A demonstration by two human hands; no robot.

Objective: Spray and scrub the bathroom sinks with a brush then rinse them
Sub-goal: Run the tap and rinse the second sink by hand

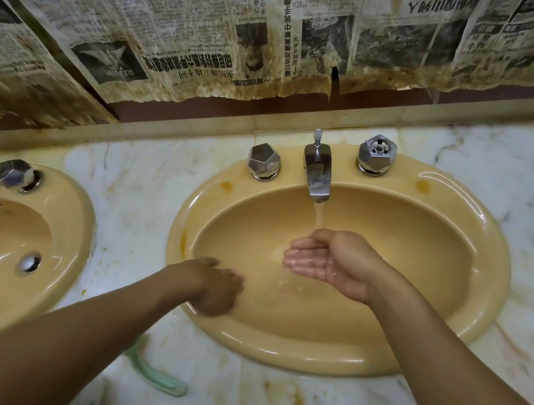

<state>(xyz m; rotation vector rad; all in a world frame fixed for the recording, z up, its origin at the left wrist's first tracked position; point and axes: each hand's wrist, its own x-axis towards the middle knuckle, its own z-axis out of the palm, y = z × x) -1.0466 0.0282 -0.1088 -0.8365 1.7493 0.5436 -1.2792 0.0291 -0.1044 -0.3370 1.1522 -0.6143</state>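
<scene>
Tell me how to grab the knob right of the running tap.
Grip the knob around its faceted sides, coming down from above: it stands upright on the sink ledge, clear all round, and its flat facets should keep a wet grip from slipping.

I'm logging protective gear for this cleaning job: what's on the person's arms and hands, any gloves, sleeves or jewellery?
Both forearms are bare, no sleeves in view. The left hand and right hand have no gloves; no watch, bracelet or ring shows, though the left hand is blurred. The right palm glistens wet.
</scene>
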